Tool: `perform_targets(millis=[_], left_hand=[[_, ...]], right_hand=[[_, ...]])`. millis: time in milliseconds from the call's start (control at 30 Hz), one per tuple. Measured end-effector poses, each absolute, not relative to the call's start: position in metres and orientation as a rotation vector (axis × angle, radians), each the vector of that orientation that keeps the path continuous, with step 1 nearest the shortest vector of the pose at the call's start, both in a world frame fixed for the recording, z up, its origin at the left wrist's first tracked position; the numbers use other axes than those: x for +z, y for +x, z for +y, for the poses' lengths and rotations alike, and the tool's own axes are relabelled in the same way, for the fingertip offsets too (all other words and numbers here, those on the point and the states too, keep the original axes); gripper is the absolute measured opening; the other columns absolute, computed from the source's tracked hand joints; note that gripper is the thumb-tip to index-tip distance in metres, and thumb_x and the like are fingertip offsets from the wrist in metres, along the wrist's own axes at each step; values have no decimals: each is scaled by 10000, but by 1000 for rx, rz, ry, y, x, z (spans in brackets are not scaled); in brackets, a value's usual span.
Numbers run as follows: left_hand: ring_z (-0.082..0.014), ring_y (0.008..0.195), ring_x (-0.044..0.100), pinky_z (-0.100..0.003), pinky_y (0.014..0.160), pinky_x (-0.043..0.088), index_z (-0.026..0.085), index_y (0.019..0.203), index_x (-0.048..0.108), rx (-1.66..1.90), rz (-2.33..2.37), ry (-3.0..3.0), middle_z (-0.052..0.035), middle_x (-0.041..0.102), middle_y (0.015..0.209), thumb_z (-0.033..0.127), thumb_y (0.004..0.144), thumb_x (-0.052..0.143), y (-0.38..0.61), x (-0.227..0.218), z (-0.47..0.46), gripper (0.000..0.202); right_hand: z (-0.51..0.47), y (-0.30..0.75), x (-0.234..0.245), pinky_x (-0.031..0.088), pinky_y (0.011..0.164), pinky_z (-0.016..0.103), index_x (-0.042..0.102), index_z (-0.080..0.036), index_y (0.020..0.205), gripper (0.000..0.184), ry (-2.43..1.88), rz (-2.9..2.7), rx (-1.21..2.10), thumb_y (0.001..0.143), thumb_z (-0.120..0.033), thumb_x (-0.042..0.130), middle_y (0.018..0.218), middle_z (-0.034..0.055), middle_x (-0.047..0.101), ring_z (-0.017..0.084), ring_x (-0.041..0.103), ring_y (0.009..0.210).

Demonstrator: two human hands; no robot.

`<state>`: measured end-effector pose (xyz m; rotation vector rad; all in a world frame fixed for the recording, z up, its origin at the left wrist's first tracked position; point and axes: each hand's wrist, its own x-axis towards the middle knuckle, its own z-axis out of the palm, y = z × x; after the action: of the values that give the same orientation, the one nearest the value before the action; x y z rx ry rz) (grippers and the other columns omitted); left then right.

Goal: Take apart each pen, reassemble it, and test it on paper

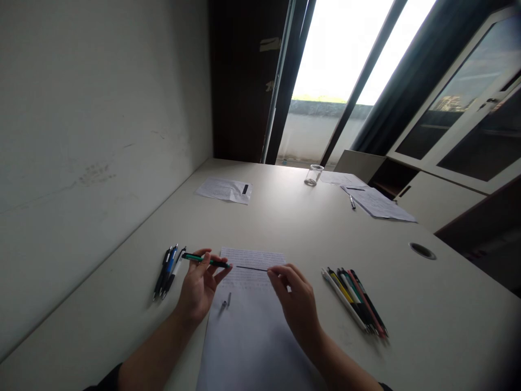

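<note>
Desk (285, 217) — left hand (199, 288) holds green pen (205, 260), right hand (299, 301) hides refill (251, 268) tip.

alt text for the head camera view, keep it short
Over a sheet of paper on a pale table, the left hand holds a green pen barrel while the right hand pinches the end of a thin dark refill running from the barrel's tip. Dark and blue pens lie to the left, coloured pens to the right.

one camera, worn on the person's head, looked forward and down across the table (366, 260) from its near edge, facing the window (345, 54) at the far end. it sat close: the left hand (199, 288) and right hand (299, 301) filled the lower middle.
</note>
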<state>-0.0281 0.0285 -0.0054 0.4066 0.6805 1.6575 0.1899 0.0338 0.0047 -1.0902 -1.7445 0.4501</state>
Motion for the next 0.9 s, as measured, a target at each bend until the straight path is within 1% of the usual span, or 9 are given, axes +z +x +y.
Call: perform_targets(millis=[167,267,333,433,533,633,733,833,900], left_hand=[[-195,883,691,-481,887,556,232,1060,593,1669,701,449,2,697,826,278,852,716,-29,-9,30,246],[-192,898,684,-471,889,559,219,1102,600,1661,737,476,-3,695,827,302,858,710,-29,-10,30,280],[-191,891,682,-461,884,564,205,1126,608,1646,768,508,-9,693,831,328,852,714,-28,-9,30,318],[-194,888,675,-448,871,569,182,1124,623,1618,805,604,-23,686,856,347,859,704,-27,-8,28,323],[-199,906,665,-441,873,565,168,1104,639,1585,825,728,-35,676,878,343,886,672,-24,-11,26,282],[-211,924,663,-452,893,552,157,1081,648,1511,836,821,-55,683,901,344,909,640,-22,-13,25,253],[-230,941,667,-481,913,539,150,1066,648,1424,833,877,-77,693,932,345,927,614,-21,-12,23,242],[-245,961,671,-500,927,530,157,1071,646,1375,838,953,-81,691,955,343,940,596,-21,-11,21,233],[-249,947,677,-495,909,541,158,1040,661,1354,841,1058,-76,677,957,328,925,622,-21,-11,20,209]], right_hand=[[18,205,8,469,544,252,625,-215,953,76,-960,-1802,312,918,-157,589,803,22,602,121,534,594],[8,207,9,484,597,255,616,-211,989,148,-827,-1979,206,903,-94,586,811,25,625,124,555,634],[2,206,9,473,635,269,618,-199,989,152,-737,-2165,124,913,-80,563,803,28,635,133,564,671],[-5,201,11,406,602,287,616,-185,901,124,-627,-2457,18,939,-99,536,758,15,624,131,525,639],[-9,197,10,350,583,301,579,-189,799,182,-544,-2630,-24,963,-136,521,739,-6,610,123,493,619],[-12,194,8,322,583,310,561,-197,771,212,-513,-2721,-18,974,-162,507,742,-16,603,126,489,635],[-13,194,7,327,591,310,589,-209,828,163,-495,-2757,52,970,-207,510,776,-11,613,133,501,654],[-10,196,3,376,641,303,621,-217,937,113,-514,-2726,172,963,-277,529,834,9,634,147,539,705],[-6,197,-1,399,670,292,634,-214,953,117,-594,-2662,221,967,-245,522,825,20,637,150,554,720]])
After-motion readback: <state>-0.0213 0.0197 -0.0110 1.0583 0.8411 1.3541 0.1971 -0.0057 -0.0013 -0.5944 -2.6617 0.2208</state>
